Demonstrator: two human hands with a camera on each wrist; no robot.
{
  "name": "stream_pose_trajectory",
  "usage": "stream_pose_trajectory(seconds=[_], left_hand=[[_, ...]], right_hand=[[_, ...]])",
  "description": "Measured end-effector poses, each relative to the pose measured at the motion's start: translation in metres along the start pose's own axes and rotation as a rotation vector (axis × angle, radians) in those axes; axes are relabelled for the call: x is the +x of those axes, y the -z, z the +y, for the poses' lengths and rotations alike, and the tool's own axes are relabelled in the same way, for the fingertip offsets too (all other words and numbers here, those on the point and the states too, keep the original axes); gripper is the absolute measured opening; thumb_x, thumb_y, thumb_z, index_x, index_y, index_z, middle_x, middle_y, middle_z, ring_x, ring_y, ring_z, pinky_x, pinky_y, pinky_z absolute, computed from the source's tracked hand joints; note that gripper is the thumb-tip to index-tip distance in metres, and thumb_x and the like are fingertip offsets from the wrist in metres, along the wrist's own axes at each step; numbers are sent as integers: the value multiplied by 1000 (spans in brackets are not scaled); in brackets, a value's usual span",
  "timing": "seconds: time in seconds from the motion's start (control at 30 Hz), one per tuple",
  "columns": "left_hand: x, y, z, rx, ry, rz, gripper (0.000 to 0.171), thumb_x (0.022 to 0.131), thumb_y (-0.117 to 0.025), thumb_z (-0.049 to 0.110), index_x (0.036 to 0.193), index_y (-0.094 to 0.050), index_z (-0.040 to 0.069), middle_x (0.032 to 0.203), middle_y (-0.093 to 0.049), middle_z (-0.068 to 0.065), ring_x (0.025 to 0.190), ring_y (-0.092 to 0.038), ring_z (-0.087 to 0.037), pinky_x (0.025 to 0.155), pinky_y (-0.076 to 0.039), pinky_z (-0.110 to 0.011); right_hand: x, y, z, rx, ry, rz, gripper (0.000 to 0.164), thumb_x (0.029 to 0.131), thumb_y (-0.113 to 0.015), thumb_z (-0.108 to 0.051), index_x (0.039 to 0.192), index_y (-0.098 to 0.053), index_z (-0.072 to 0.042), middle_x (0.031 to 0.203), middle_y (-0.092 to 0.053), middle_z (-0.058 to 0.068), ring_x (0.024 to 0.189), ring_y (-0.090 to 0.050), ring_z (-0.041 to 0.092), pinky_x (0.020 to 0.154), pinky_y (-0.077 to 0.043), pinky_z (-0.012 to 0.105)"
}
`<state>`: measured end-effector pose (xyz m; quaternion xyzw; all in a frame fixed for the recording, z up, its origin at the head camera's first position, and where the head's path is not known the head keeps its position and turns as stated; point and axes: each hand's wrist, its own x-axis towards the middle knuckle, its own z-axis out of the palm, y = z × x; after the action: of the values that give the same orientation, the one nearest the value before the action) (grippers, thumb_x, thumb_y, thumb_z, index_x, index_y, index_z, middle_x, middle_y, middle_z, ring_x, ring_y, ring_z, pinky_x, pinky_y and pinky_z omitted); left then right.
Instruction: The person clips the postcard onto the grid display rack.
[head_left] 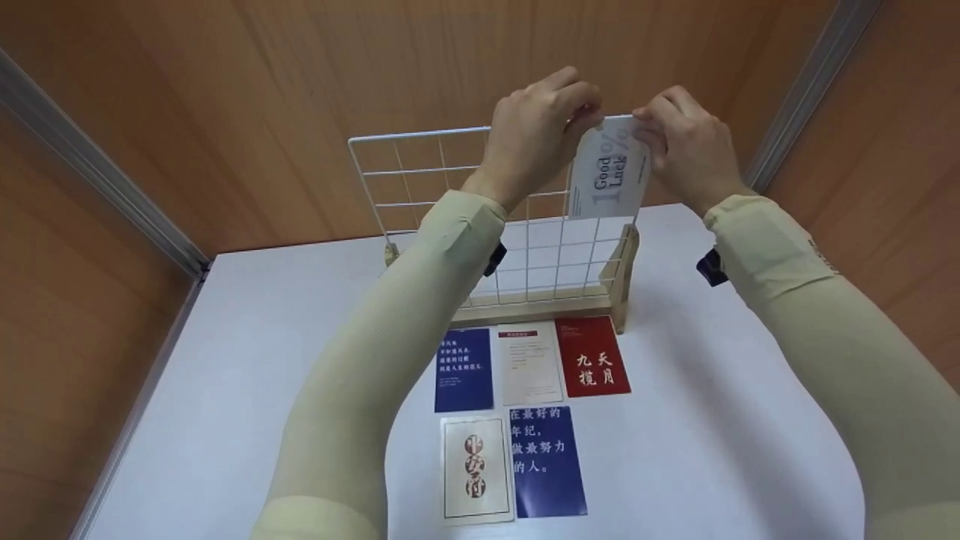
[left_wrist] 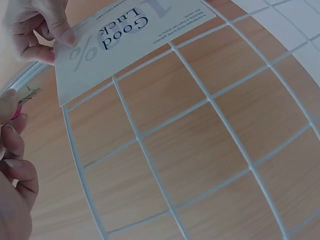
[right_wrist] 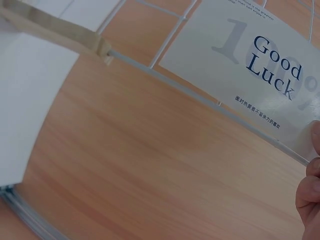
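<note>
A white card printed "Good Luck" hangs lengthwise against the upper right corner of a white wire grid. My right hand pinches the card's top corner, thumb on its printed face. Left of the card's upper edge is my left hand, its fingers curled. The left wrist view shows that hand pinching a small pink clip with a silvery metal part, apart from the card. Fingers hide much of the clip. In the right wrist view, the card lies along the grid's side wire.
The grid stands in a wooden base on a white table. Before it lie a blue card, a white text card, a red card, a cream card and another blue card. Wooden panels rise behind.
</note>
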<state>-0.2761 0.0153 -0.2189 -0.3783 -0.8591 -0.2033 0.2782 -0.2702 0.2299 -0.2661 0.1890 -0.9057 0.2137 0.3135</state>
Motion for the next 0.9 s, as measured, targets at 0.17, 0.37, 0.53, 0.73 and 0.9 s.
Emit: stream_pose_trajectory(seconds=[0.17,0.37,0.53,0.73,0.9], left_hand=[[7,6,1,32,4,-76,20,102,-57,20,108,-74,11,100,-66,-1,86,-64,-11,73,-49,-19],[13,6,-2,85,-15,-103,19,102,-57,16,106,-75,9,99,-66,-3,84,-65,-13,74,-50,-19],[18,3,-5,116,-33,-130,20,102,-56,15,108,-75,9,101,-67,-3,87,-66,-14,77,-51,-20],[25,3,-6,136,-11,-158,21,102,-56,15,110,-75,10,104,-66,-2,91,-65,-14,79,-49,-19],[30,3,-5,145,2,-188,23,103,-55,16,110,-75,11,105,-65,-2,91,-62,-13,81,-47,-19]], right_hand=[[2,-4,-4,-10,2,-3,16,100,-58,-10,112,-61,1,108,-57,15,96,-65,34,85,-53,46],[4,-9,-5,-28,32,-9,16,100,-58,-8,112,-60,2,109,-57,17,92,-66,35,83,-54,46],[4,-12,-7,-25,26,-17,16,100,-58,-7,114,-60,1,109,-56,16,92,-65,35,84,-54,46],[5,-14,-8,-34,37,-20,17,99,-60,-7,114,-59,1,108,-56,17,92,-65,36,85,-54,46],[5,-16,-9,-27,29,-15,17,98,-60,-7,114,-60,1,108,-56,17,93,-66,36,85,-54,46]])
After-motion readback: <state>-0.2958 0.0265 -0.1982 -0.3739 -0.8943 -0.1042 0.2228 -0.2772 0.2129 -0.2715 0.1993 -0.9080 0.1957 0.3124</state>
